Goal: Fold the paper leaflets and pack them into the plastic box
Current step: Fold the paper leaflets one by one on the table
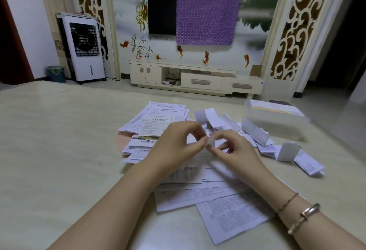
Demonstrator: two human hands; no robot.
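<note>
Both hands meet above the heap of leaflets [198, 186] on the table [59, 150]. The left hand [174, 147] and right hand [235, 150] pinch a small folded leaflet [210, 142] between their fingertips. The plastic box [277, 123] sits well apart, far right.

A loose heap of unfolded printed paper leaflets [198, 190] covers the middle of the bench, several folded leaflets [255, 134] (some standing tented) lie scattered to its right, and beyond them sits the clear plastic box [277, 125], already holding flat papers.
</note>
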